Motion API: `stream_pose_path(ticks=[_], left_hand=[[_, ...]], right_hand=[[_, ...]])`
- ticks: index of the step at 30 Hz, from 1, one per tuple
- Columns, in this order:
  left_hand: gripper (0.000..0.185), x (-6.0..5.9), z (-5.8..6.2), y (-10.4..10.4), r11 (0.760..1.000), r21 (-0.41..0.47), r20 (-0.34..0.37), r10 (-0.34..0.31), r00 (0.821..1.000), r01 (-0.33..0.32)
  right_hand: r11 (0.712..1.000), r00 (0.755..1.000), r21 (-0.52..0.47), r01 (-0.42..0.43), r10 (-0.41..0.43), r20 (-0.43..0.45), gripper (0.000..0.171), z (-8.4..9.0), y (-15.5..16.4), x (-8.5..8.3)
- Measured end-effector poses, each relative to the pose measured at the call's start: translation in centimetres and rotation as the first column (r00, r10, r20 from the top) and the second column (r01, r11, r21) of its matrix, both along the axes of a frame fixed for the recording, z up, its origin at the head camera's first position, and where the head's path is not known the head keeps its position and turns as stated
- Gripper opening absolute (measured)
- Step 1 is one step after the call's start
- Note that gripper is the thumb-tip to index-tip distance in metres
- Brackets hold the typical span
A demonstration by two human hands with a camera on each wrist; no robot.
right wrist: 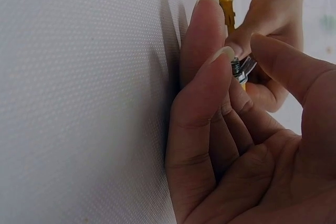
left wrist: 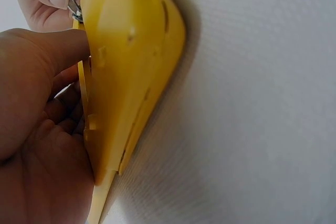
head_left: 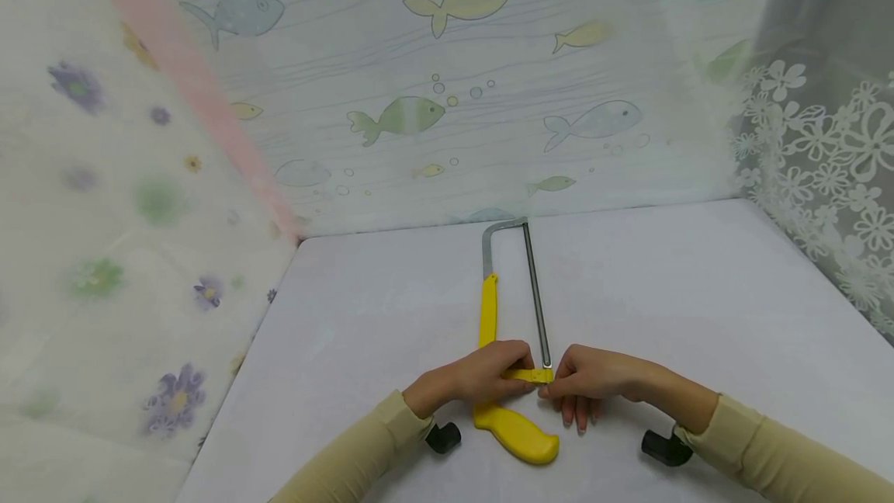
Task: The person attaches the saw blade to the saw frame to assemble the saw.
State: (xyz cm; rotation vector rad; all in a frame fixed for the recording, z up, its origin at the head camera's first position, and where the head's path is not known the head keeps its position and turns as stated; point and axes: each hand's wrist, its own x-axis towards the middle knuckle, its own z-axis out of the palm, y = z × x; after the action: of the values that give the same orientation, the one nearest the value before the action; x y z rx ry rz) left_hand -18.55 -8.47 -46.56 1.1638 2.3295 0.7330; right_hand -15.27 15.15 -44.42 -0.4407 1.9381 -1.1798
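A hacksaw (head_left: 487, 309) with a yellow handle (head_left: 520, 437) and a grey metal bow lies on the white table. Its blade (head_left: 535, 293) runs along the right side, pointing away from me. My left hand (head_left: 485, 371) grips the yellow frame beside the blade's near end, thumb and fingers around the short yellow arm. At that near end my right hand (head_left: 597, 375) pinches a small metal wing nut (right wrist: 248, 69) on a threaded bolt between thumb and index finger. In the left wrist view, the yellow handle hides part of the left fingers.
The white-covered table (head_left: 377, 286) reaches back to a curtain (head_left: 335, 84) printed with fish. A flowered curtain (head_left: 119, 239) hangs along the left, and a lace curtain (head_left: 824, 161) on the right. Black wrist mounts (head_left: 663, 447) stick out under both sleeves.
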Motion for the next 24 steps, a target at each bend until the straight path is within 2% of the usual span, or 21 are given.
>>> stream_pose_path(ticks=[12, 24], left_hand=[[0.012, 0.1, 0.2, 0.0, 1.0, 0.001, -0.006, -0.004, 1.0, 0.004], [0.013, 0.0, 0.1, 0.0, 1.0, -0.001, -0.022, -0.009, 1.0, 0.009]], right_hand=[[1.0, 1.0, 0.007, 0.007, -0.007, -0.009, 0.04, -0.2, 0.4, -0.1], [1.0, 0.999, -0.013, 0.003, -0.003, -0.033, 0.028, -0.4, 1.3, -0.4]])
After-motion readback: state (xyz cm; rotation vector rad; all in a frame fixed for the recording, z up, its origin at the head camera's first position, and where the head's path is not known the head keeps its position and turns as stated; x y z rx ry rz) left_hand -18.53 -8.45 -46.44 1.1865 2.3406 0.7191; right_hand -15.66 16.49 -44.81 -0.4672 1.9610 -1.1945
